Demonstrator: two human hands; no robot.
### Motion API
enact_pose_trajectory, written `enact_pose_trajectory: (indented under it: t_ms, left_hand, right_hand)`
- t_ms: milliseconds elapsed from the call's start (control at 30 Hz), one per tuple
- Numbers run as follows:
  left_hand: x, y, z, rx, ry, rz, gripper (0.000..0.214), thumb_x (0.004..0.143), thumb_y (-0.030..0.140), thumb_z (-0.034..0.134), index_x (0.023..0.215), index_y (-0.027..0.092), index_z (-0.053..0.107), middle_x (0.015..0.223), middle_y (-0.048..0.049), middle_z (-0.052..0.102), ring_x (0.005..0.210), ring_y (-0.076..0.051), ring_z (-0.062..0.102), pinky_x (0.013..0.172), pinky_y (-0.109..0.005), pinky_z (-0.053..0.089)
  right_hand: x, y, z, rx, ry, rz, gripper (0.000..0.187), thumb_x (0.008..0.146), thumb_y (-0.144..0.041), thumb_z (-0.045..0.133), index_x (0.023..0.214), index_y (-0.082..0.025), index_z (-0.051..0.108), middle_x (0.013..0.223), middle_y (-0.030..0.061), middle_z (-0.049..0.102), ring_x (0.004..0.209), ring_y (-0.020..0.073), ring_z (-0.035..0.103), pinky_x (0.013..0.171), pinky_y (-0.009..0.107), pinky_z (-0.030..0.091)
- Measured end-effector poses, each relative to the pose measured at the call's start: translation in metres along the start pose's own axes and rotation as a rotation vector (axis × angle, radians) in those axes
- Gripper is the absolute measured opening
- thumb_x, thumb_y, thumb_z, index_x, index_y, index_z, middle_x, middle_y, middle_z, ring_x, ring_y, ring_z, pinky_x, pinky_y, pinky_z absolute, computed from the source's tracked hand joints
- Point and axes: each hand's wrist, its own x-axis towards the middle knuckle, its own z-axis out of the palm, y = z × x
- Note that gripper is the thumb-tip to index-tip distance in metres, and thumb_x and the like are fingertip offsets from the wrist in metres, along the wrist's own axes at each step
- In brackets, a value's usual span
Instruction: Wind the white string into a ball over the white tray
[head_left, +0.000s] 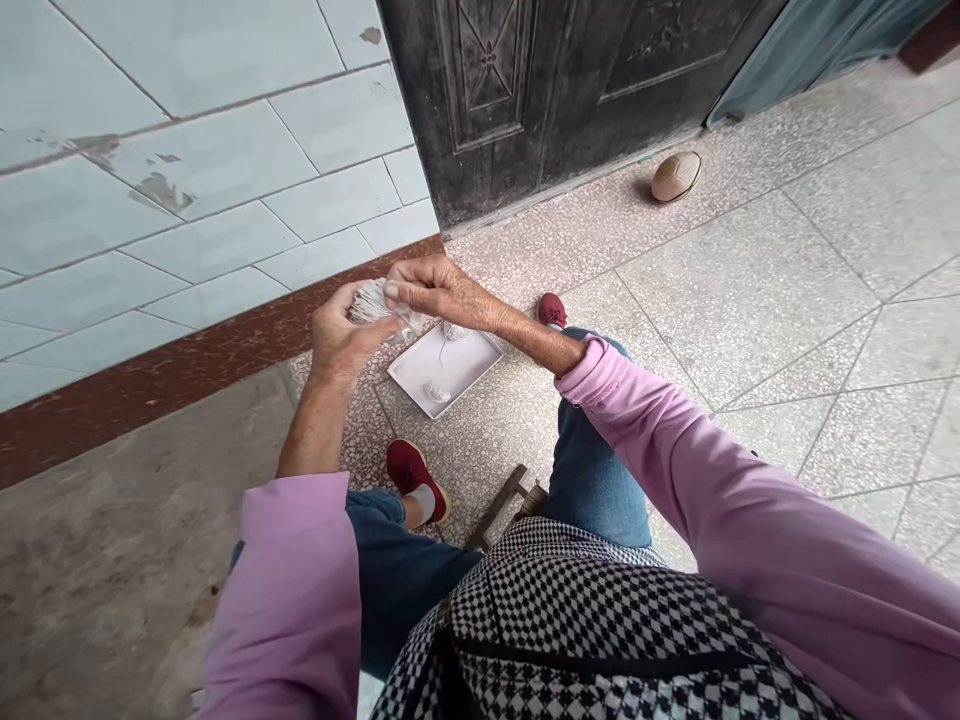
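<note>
My left hand (337,330) is wrapped around a bundle of white string (369,302), its many strands lying side by side. My right hand (435,290) meets it from the right, thumb and fingers pinched together at the bundle's edge; whatever lies exactly between those fingertips is hidden. Something clear and thin, like plastic film (405,322), shows just below the fingers. Beneath both hands a shallow white tray (472,372) rests on the floor. In it lie a small clump of white string (453,331), partly covered by my right hand, and another pale clump (436,392) near the front edge.
A tiled wall (217,190) with a red-brown skirting stands at the left, beside a dark carved door (487,100). On the speckled floor near the door sits a worn ball (676,177). My red shoes (411,468) flank the tray, and part of a wooden stool (499,508) shows between my legs.
</note>
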Motion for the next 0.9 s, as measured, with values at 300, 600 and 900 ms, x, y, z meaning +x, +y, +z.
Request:
enact_pose_trajectory:
  t_ms: [300, 600, 900]
  left_hand:
    - [-0.025, 0.037, 0.021, -0.171, -0.202, -0.11, 0.077, 0.061, 0.043, 0.119, 0.128, 0.017, 0.09, 0.121, -0.0128, 0.09, 0.109, -0.034, 0.076, 0.102, -0.049, 0.065]
    - [-0.032, 0.037, 0.023, -0.237, -0.24, -0.121, 0.077, 0.063, 0.05, 0.122, 0.125, 0.02, 0.088, 0.114, -0.0124, 0.089, 0.101, -0.032, 0.079, 0.087, -0.042, 0.07]
    - [-0.042, 0.058, 0.018, -0.115, -0.498, -0.25, 0.056, 0.08, 0.061, 0.11, 0.116, 0.023, 0.092, 0.108, -0.0137, 0.083, 0.098, -0.036, 0.083, 0.079, -0.041, 0.071]
  right_hand:
    - [0.001, 0.001, -0.026, -0.14, 0.148, 0.061, 0.057, 0.135, -0.051, 0.079, 0.091, -0.022, 0.059, 0.083, -0.0025, 0.05, 0.082, 0.0165, 0.042, 0.074, 0.027, 0.04]
    - [0.009, 0.024, -0.023, -0.139, 0.14, 0.051, 0.056, 0.135, -0.048, 0.081, 0.09, -0.021, 0.058, 0.082, -0.0025, 0.052, 0.081, 0.0159, 0.044, 0.072, 0.026, 0.038]
    - [0.012, 0.047, -0.023, -0.071, 0.094, -0.079, 0.056, 0.136, -0.043, 0.08, 0.089, -0.02, 0.059, 0.082, -0.0046, 0.053, 0.079, 0.0136, 0.043, 0.077, 0.026, 0.04]
